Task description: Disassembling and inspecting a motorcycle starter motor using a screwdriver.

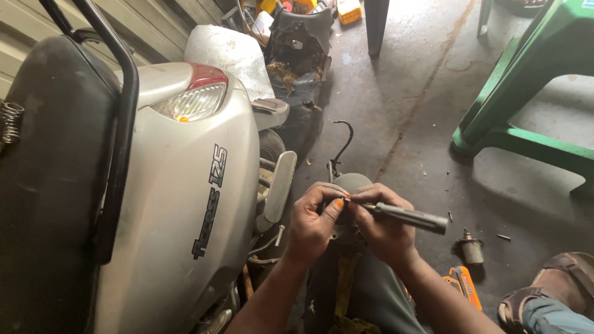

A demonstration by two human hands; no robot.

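Note:
My left hand (314,221) grips a round grey metal part (352,183) that rests on my knee; a black cable (341,145) curls up from the part. My right hand (382,224) holds a screwdriver with a grey handle (409,217), its tip pressed at the part between my thumbs. Both hands touch each other over the part, which is mostly hidden under them.
A silver scooter (185,204) with a black seat and grab rail fills the left side. A green plastic stool (532,93) stands at the right. On the concrete floor lie a small cylindrical metal part (472,249), an orange tool (465,286) and loose screws. A sandalled foot (547,297) is at the lower right.

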